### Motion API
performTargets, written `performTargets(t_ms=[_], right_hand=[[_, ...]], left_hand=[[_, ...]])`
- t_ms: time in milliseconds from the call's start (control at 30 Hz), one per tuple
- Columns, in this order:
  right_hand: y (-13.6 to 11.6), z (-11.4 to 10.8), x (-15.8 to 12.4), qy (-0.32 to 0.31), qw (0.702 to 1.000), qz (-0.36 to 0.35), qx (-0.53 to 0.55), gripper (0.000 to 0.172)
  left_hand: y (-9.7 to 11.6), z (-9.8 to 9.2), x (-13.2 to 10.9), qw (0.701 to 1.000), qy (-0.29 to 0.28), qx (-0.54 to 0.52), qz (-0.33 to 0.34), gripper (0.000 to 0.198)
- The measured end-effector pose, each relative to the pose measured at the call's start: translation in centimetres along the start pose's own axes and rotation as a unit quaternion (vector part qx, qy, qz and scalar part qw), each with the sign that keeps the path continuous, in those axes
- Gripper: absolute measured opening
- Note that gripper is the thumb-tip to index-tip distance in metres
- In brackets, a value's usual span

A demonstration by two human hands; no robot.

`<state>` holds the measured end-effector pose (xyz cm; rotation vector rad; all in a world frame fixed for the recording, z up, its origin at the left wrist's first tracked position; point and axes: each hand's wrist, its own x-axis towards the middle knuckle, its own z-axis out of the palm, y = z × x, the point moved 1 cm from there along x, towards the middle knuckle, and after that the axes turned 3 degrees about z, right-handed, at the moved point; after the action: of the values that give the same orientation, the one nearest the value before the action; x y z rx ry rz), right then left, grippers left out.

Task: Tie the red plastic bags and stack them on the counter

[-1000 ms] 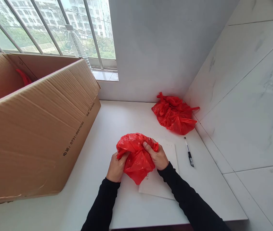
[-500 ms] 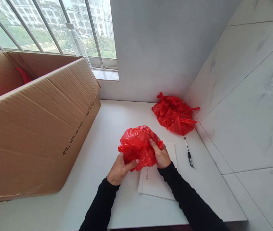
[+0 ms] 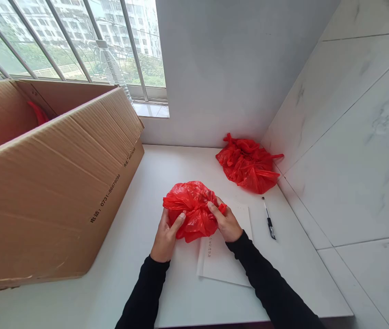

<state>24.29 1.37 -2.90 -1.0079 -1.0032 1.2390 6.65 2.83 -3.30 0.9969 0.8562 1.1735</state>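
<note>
A crumpled red plastic bag (image 3: 194, 208), gathered into a rounded bundle, is held between both hands above the white table (image 3: 180, 292). My left hand (image 3: 165, 235) grips its left side, thumb on top and the other fingers hidden behind it. On the right side, my right hand (image 3: 227, 221) pinches the plastic with thumb and fingers, near a small twisted end. What the bag contains, if anything, cannot be made out. Beneath the bag and my right wrist lies a white notebook or paper (image 3: 225, 260) with a column of handwritten marks.
A big cardboard box (image 3: 50, 196) stands open at the left, with something red inside. Another red plastic bag (image 3: 249, 164) lies in the back right corner by the tiled wall (image 3: 362, 183). A pen (image 3: 269, 221) rests in front of it. A clear bottle (image 3: 110, 66) stands by the barred window.
The bag has shifted slightly left and turned in my hands, so its gathered middle faces up more. My left thumb has moved up along it. The camera view has tilted a little.
</note>
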Motion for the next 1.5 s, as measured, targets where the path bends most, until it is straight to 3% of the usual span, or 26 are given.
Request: performTargets(t_ms=[167, 367, 467, 533, 633, 733, 800, 867, 967, 1067, 1167, 1233, 1267, 1333, 1400, 1433, 1500], right_hand=[[-0.6, 0.0, -0.4, -0.023, 0.991, -0.011, -0.128, 0.044], [-0.5, -0.9, -0.5, 0.147, 0.935, -0.094, -0.31, 0.053], [-0.4, -1.5, -0.1, 0.186, 0.927, -0.071, -0.318, 0.062], [-0.4, -1.6, 0.2, 0.176, 0.949, -0.034, -0.259, 0.066], [-0.2, -1.4, 0.5, 0.112, 0.986, 0.008, -0.124, 0.071], [-0.1, -1.0, 0.5, 0.085, 0.994, 0.019, -0.058, 0.071], [-0.2, -0.8, 0.3, 0.069, 0.997, 0.014, -0.041, 0.067], [-0.5, -0.5, 0.1, 0.032, 0.999, -0.001, -0.026, 0.058], [-0.9, -0.2, -0.2, -0.03, 0.998, -0.039, -0.045, 0.045], [-0.7, 0.1, -0.5, -0.018, 0.993, -0.031, -0.116, 0.06], [0.0, 0.5, -0.9, -0.029, 0.988, 0.023, -0.152, 0.082], [0.4, 0.7, -1.0, -0.065, 0.985, 0.042, -0.157, 0.091], [0.4, 0.8, -1.0, -0.074, 0.984, 0.041, -0.158, 0.087], [0.2, 0.7, -0.8, -0.056, 0.985, 0.024, -0.159, 0.061], [-0.2, 0.3, -0.6, -0.015, 0.988, 0.007, -0.153, 0.037], [-0.5, 0.0, -0.5, 0.0, 0.989, 0.005, -0.146, 0.035], [-0.8, -0.4, -0.4, -0.004, 0.992, 0.024, -0.121, 0.048]], left_hand=[[0.0, -0.5, 0.0, 0.98, 0.058, 0.155, 0.107, 0.042], [1.2, -2.2, 0.5, 0.925, 0.19, 0.25, 0.213, 0.038], [2.6, -3.3, 0.6, 0.901, 0.254, 0.251, 0.245, 0.034], [3.2, -3.7, 0.5, 0.918, 0.236, 0.209, 0.24, 0.033], [3.3, -3.4, 0.3, 0.958, 0.076, 0.206, 0.184, 0.043], [2.6, -2.6, -0.2, 0.934, -0.059, 0.322, 0.145, 0.057], [2.1, -2.0, -0.2, 0.906, -0.092, 0.381, 0.16, 0.055], [1.8, -1.6, 0.0, 0.899, -0.073, 0.395, 0.174, 0.042], [2.3, -1.3, 0.8, 0.935, 0.009, 0.325, 0.139, 0.044], [3.6, -0.9, 1.2, 0.971, 0.105, 0.194, 0.094, 0.053], [4.8, -0.2, 0.7, 0.982, 0.171, 0.071, 0.031, 0.062], [5.4, 0.3, 0.1, 0.989, 0.146, 0.026, -0.006, 0.065], [5.6, 0.5, -0.2, 0.992, 0.125, 0.014, -0.018, 0.065], [5.8, 0.4, -0.6, 0.995, 0.098, 0.001, -0.03, 0.062], [5.9, -0.3, -0.7, 0.994, 0.111, 0.006, -0.023, 0.059], [6.0, -0.7, -0.8, 0.993, 0.114, 0.013, -0.018, 0.058], [5.9, -1.7, -1.0, 0.996, 0.086, 0.033, -0.02, 0.054]])
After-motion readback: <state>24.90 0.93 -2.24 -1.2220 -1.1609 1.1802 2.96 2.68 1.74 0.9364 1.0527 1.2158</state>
